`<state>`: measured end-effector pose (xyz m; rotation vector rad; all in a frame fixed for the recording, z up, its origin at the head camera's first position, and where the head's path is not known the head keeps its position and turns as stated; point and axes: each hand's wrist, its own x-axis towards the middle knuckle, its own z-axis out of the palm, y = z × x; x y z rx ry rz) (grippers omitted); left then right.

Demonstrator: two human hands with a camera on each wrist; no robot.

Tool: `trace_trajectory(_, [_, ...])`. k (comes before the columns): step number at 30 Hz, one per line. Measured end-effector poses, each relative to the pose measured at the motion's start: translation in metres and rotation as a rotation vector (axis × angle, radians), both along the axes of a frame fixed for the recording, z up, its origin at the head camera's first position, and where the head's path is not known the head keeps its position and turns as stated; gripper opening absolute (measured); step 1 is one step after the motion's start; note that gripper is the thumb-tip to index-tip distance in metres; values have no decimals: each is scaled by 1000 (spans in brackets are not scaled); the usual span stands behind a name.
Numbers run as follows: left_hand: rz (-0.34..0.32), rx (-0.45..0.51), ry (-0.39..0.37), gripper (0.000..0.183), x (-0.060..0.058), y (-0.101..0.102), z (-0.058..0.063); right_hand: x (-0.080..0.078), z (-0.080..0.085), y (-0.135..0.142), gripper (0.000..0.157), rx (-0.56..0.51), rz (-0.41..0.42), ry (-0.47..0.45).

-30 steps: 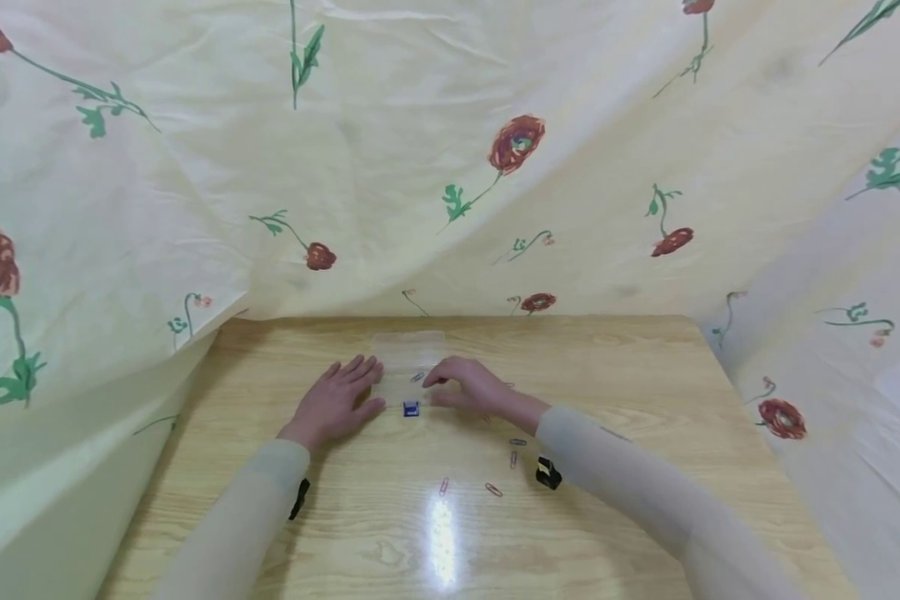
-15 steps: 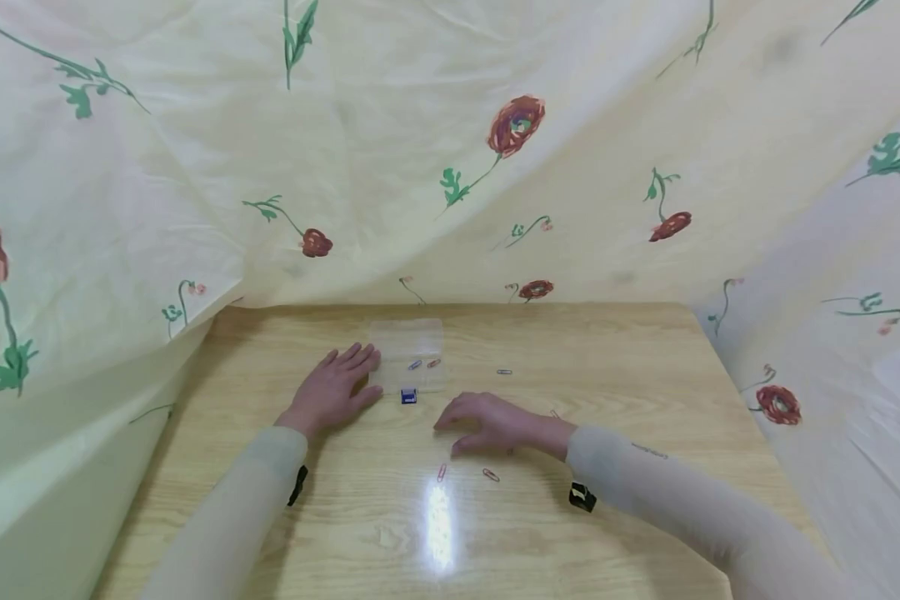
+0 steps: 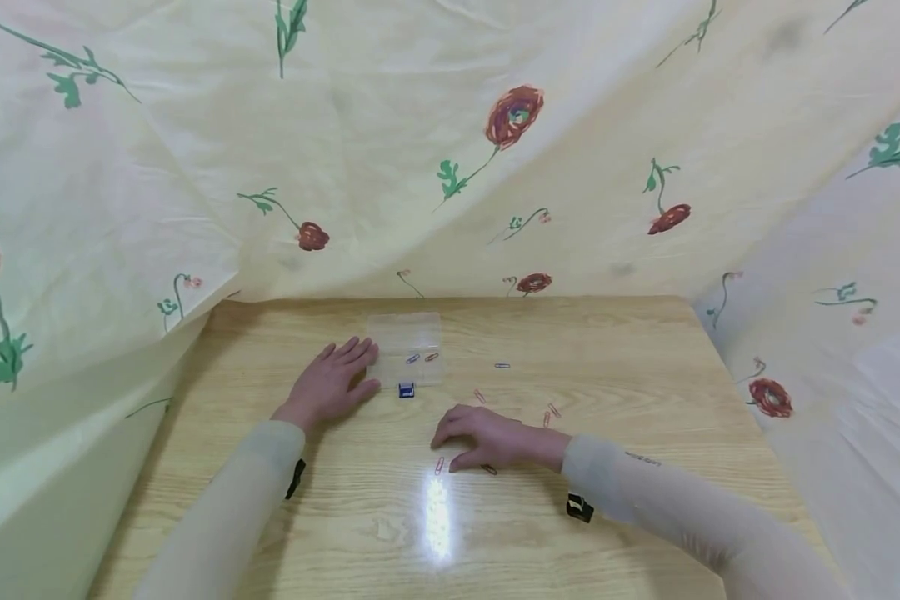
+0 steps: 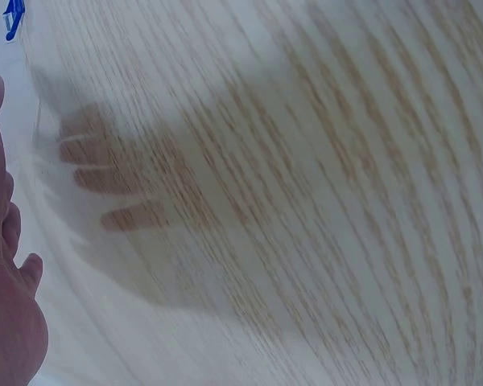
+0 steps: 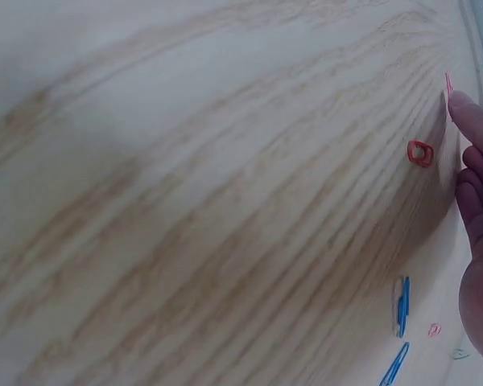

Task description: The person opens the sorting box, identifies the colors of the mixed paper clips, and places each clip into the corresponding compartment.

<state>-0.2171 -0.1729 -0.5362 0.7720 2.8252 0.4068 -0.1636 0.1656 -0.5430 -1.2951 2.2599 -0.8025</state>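
Note:
In the head view a clear plastic box [image 3: 401, 332] lies opened out at the back of the wooden table, a blue clasp-like piece [image 3: 407, 390] at its front edge. A blue paper clip [image 3: 413, 358] and a reddish paper clip [image 3: 432, 357] lie in its near half. My left hand [image 3: 330, 382] rests at the box's left side, fingers straight and spread. Low over the table, my right hand [image 3: 487, 437] has its thumb and forefinger apart, beside a red paper clip [image 3: 439, 465]. That clip shows near the thumb tip in the right wrist view; contact I cannot tell.
Another red clip [image 3: 489, 469] lies partly under the right hand. Loose clips are scattered further right, among them a blue clip [image 3: 502, 365] and a pinkish clip [image 3: 479, 396]. A flowered cloth [image 3: 390, 167] hangs behind and around the table [image 3: 607, 350].
The right hand has left the box and come toward me, down to the red clip. A reddish clip now shows in the box beside the blue one. The left hand stays by the box.

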Motion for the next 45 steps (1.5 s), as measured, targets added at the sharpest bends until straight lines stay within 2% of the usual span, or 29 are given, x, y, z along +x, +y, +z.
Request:
trace_trajectory(12, [-2,-4,7,73,-6,1,-3,-6,-8,1,29,-78,55,74])
trace_trajectory(19, [2,-9,1,72,-5,3,-1,-8,-6,-3,20,-94,84,95])
trace_trajectory(29, [10,-12,2,72,-4,4,0,-6,-1,-12,12,-71,116,100])
trace_trajectory(38, [7,1,-1,72,-3,4,-1,-6,-1,-17,3,12,114,90])
trace_trajectory(45, [11,-2,1,71,-3,5,0,-4,-2,-17,4,43,134,106])
